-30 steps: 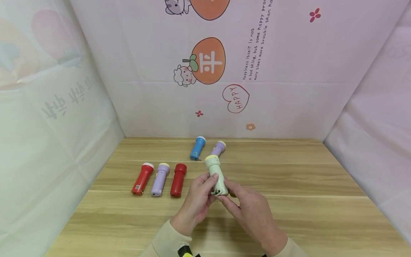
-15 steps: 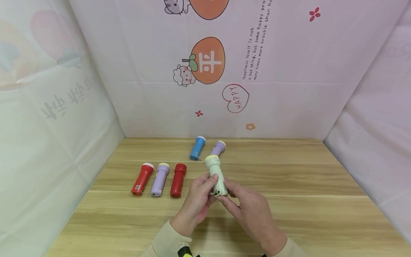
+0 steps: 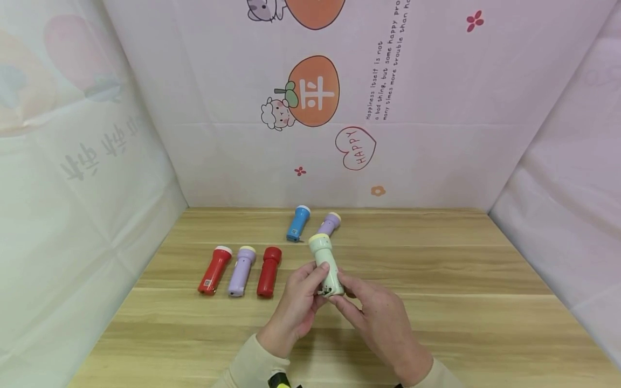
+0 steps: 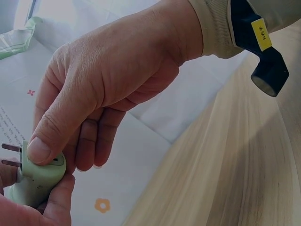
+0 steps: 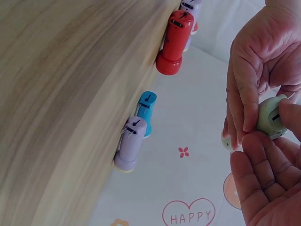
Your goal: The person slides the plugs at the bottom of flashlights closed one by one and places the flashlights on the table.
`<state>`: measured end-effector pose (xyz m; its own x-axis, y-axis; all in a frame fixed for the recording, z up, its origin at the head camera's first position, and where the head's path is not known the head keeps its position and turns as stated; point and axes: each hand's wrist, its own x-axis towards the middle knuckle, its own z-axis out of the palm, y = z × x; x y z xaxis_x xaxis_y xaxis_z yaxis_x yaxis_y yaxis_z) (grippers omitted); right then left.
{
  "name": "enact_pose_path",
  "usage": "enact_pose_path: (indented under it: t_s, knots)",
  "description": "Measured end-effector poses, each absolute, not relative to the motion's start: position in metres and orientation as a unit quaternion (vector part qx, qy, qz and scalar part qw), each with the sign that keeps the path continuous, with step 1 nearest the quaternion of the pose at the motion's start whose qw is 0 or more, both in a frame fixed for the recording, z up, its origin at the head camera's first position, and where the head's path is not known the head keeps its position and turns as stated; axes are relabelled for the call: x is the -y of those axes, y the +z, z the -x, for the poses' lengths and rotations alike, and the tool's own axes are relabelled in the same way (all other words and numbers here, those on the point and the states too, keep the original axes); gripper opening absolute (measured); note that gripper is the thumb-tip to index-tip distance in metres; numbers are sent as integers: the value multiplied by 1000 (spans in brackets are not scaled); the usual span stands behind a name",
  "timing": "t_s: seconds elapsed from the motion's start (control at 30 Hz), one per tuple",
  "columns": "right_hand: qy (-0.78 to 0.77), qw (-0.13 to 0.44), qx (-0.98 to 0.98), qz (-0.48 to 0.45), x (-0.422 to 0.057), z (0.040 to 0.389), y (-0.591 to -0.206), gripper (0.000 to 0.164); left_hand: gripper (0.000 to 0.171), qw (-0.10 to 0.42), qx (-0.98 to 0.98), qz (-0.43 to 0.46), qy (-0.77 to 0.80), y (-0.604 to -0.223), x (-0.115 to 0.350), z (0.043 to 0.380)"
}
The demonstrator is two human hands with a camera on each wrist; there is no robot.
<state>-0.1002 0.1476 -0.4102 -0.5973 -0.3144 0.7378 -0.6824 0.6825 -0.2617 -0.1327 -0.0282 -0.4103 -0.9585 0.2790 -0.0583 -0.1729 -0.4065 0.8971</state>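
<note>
Across the left of the wood-grain table (image 3: pixel 145 328), seen from my remote post, a red flashlight (image 3: pixel 215 271), a purple flashlight (image 3: pixel 241 272) and a dark red flashlight (image 3: pixel 269 274) lie in a row. Just right of them, the left hand (image 3: pixel 297 308) is curled round the barrel of a green flashlight (image 3: pixel 326 257), a blue flashlight (image 3: pixel 298 223) farther back. Should that grip loosen while the tail is pushed, I judge the smooth barrel could twist free and drop; sideways pressure might bend the metal prongs (image 4: pixel 10 147) jutting from the tail. The green flashlight is held above the tabletop between both hands, head pointing away, partly covering a second purple flashlight (image 3: pixel 331 221); whether those two touch, I cannot tell from overhead. At right, the right hand (image 3: pixel 384 318) is narrowed to a pinch, thumb and fingers touching the tail.
</note>
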Motion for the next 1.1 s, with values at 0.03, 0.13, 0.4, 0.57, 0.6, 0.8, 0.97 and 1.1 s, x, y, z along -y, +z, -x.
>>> enact_pose_path:
  t_s: [0.03, 0.13, 0.4, 0.57, 0.6, 0.8, 0.97, 1.1]
  knots:
    - [271, 340, 851, -293, -148, 100, -410, 52, 48, 135, -527, -51, 837, -410, 28, 133]
    - [273, 340, 850, -294, -148, 100, -410, 52, 48, 135, -527, -49, 838, -411, 28, 133]
    - [282, 339, 848, -295, -147, 100, -410, 53, 50, 136, -525, -48, 839, -409, 28, 132]
    - [281, 344, 845, -297, -147, 99, -410, 54, 50, 136, -526, -44, 839, -409, 28, 132]
    - [281, 344, 845, -297, -147, 99, -410, 54, 51, 136, -526, -45, 838, -409, 28, 132]
    - [282, 343, 845, -299, -147, 100, -410, 53, 51, 135, -526, -47, 838, -409, 29, 131]
    - [279, 342, 846, -299, -146, 99, -410, 54, 51, 133, -528, -46, 838, -409, 29, 130]
    - [279, 342, 845, -301, -146, 99, -410, 54, 49, 131, -527, -41, 839, -410, 29, 131]
